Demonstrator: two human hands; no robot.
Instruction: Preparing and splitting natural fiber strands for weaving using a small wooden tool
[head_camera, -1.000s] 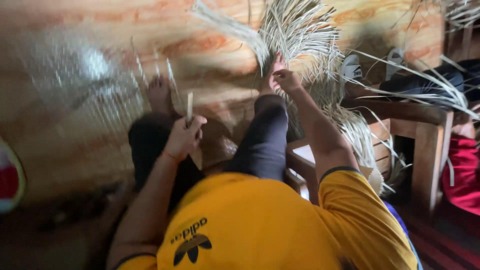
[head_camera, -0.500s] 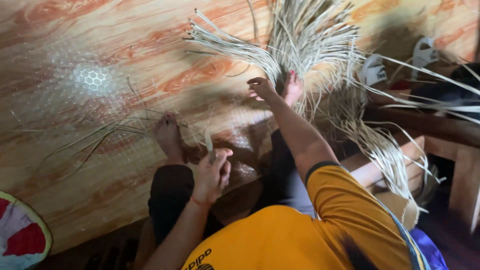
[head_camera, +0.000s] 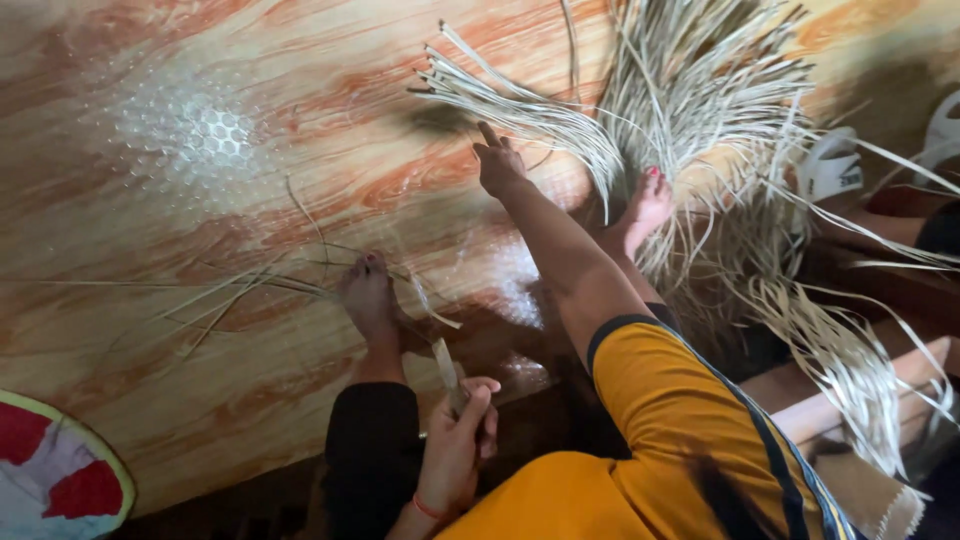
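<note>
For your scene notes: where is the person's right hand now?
The right hand is stretched forward, upper centre of the head view, beside the pale straw bundle on the floor.

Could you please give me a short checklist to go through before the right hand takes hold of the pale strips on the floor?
1. Right hand free to take a strip: ok, fingers spread, nothing in it.
2. Bundle of pale strips within its reach: ok, the nearest strips fan out just beside the fingertips, not yet touched.
3. Left hand has a firm grip on the short flat strip: ok, fingers closed round it.
4. Right foot pinning the bundle: cannot tell, it lies among the strips.
5. Left foot clear of the loose strips on the floor: not ok, they lie right beside it.
</note>
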